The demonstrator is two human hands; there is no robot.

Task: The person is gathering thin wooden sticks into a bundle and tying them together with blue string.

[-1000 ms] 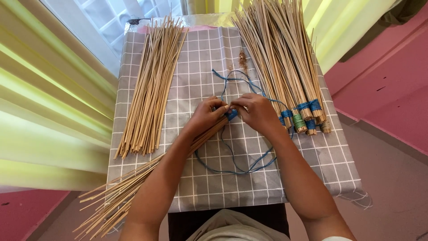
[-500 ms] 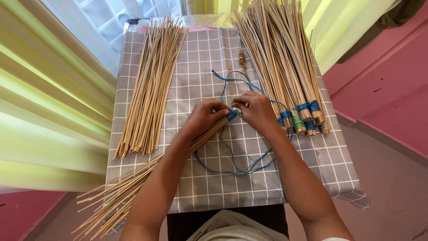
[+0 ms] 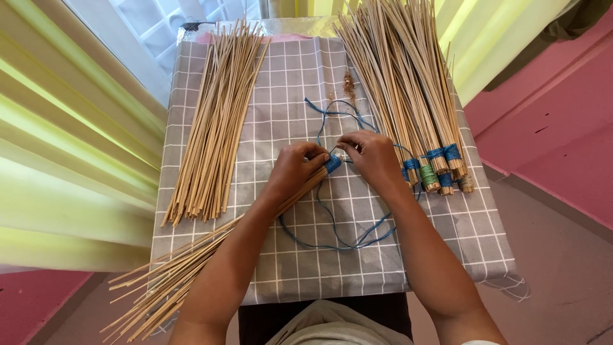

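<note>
1. Here, at the far left, a loose bundle of thin pale sticks [image 3: 216, 121] lies lengthwise on a grey checked tablecloth [image 3: 281, 83], well apart from both hands and unbound.

2. Below it, a second sheaf of sticks [image 3: 185, 271] runs diagonally, its splayed tips hanging past the cloth's lower left edge and its near end rising into the person's grip at the middle of the table.

3. The left hand [image 3: 295, 167] is closed around that gathered end, fingers curled over the sticks and holding them tight together, as in the earlier views.

4. Between the two hands sits a band of blue string [image 3: 333, 163] wound around the sheaf's end; set against the views from a second and half a second before, the band reads as slightly fuller, though the change is small and hard to be sure of.

5. The right hand [image 3: 370, 156] meets the left at the wrap, fingertips pinched on the string just beside the band. It has barely shifted; the hands stay together over the same spot.

6. The slack blue cord [image 3: 332, 239] loops down toward the table's near edge and up behind the hands, its curve little altered, which suggests only a short length has been drawn in and the binding is still in progress.

7. At the right, a large stack of finished bundles [image 3: 408, 96] rests with ends tied in blue and green string, just beside the right wrist.
</note>
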